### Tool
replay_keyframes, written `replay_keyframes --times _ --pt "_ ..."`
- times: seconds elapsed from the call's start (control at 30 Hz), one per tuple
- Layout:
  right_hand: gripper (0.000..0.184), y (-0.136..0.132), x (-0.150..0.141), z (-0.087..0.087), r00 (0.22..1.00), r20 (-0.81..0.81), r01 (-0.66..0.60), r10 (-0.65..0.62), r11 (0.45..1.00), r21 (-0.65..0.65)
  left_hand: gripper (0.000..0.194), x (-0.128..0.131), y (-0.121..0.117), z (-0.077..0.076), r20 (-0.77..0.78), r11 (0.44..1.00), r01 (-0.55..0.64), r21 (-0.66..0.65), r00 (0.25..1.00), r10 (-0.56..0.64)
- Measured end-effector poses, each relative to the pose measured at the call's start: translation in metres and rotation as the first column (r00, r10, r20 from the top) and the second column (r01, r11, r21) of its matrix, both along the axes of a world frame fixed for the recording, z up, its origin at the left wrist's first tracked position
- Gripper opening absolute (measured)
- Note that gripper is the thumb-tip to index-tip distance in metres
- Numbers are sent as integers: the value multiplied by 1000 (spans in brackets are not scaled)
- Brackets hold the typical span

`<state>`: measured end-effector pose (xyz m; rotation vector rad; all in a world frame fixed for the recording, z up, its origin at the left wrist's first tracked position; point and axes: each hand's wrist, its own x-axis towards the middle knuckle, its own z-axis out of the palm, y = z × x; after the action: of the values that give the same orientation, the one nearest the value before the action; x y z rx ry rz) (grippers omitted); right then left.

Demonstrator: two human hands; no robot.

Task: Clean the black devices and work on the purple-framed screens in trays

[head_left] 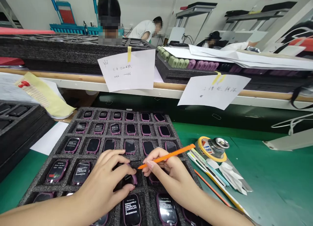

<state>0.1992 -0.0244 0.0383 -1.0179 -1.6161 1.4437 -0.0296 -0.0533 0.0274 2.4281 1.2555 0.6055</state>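
Observation:
My right hand (166,169) is closed around an orange pen-like stick (176,151), its pointed tip aimed down to the left. Beside that tip, my left hand (114,173) grips a purple-framed smartwatch (129,179) between thumb and fingers, partly covering it. The watch sits at its slot in a black foam tray (84,134). Rows of similar watches fill the tray, such as one with lit white text (132,208) just below my left hand and another (167,208) below my right. Some screens are lit, others dark.
On the green table to the right lie a glass jar with a metal lid (221,143), a yellow tape roll (205,151), crumpled white tissue (232,177) and several thin tools. More foam trays (22,131) stand at left. A shelf with paper notes (128,71) crosses ahead; people are beyond it.

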Motion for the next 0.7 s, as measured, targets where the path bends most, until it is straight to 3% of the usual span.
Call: replay_keyframes --times 0.17,0.33,0.7 --pt "38 5 -14 -18 990 -141 -11 -10 989 -148 33 3 1 0 68 995 -29 -97 997 36" --pt "34 4 -15 -21 996 -75 -57 52 996 -65 47 5 2 0 94 987 -70 -145 992 85" --pt "32 3 -13 -19 998 -10 -61 61 998 29 40 6 3 1 111 988 -37 -151 992 55"
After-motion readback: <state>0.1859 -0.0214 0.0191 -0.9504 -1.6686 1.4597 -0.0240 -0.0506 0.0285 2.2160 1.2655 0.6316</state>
